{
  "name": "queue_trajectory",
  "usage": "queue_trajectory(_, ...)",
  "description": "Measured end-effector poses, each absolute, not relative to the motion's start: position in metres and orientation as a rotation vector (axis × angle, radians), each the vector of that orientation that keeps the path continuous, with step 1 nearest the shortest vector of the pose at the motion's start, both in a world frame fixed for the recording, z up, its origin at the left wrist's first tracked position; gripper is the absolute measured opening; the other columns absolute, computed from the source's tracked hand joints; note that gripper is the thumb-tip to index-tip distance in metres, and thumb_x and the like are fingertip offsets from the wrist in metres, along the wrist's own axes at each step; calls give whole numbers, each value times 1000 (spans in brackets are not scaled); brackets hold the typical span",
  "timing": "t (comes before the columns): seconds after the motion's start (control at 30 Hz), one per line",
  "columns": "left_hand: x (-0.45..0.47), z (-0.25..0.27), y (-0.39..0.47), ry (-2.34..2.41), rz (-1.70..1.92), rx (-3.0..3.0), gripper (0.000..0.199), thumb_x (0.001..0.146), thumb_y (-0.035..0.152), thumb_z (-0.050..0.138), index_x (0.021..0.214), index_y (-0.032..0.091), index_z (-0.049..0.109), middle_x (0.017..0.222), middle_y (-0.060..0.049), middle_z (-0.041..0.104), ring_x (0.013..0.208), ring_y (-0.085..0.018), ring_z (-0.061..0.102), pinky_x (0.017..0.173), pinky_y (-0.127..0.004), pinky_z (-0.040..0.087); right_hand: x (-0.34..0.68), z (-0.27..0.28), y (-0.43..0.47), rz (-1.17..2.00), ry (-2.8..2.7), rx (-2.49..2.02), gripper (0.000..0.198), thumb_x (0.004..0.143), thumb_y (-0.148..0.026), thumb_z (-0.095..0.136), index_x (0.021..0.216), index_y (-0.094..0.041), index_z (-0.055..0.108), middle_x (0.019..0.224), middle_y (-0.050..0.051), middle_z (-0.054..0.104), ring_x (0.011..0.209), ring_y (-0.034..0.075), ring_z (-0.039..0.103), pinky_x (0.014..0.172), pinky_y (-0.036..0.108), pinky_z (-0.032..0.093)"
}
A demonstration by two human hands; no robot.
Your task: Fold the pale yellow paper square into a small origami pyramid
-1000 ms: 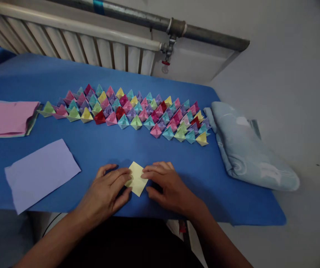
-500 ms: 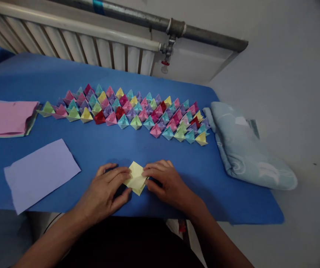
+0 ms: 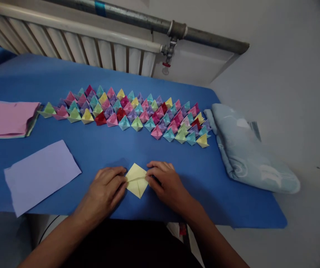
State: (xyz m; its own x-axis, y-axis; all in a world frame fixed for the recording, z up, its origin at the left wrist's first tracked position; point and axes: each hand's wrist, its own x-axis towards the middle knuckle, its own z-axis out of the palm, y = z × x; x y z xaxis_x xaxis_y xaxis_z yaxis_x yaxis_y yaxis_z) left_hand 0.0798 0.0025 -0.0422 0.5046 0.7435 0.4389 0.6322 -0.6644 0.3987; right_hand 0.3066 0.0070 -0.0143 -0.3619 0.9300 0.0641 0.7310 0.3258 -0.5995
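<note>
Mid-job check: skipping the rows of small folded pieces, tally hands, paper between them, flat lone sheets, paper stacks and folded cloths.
Left hand and right hand: 2
Yellow paper between them: 1
Purple sheet: 1
Paper stack: 1
Folded cloth: 1
Total: 6

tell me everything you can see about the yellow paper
The yellow paper is small, pale and matte, folded into a diamond with one corner pointing away from the person. A raised-looking fold line crosses its middle, and another line runs from there toward the near corner. It lies roughly flat near the front edge of the blue table. Fingers of the left hand touch its left corner, and those of the right hand its right; how firmly is unclear.
</note>
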Motion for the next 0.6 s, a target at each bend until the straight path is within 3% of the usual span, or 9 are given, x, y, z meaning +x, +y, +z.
queue_trajectory(0.6, 85, -40, 6, 1392, 837, 2440, 18, 95, 28, 51, 82, 19, 60, 102, -6, 65, 95, -23, 60, 83, -42, 42, 298, -15, 13, 705, -2074, -1665, 14, 86, -14, 60, 73, -19, 59, 116, 9, 66, 108, 24, 59, 94, 45, 39)
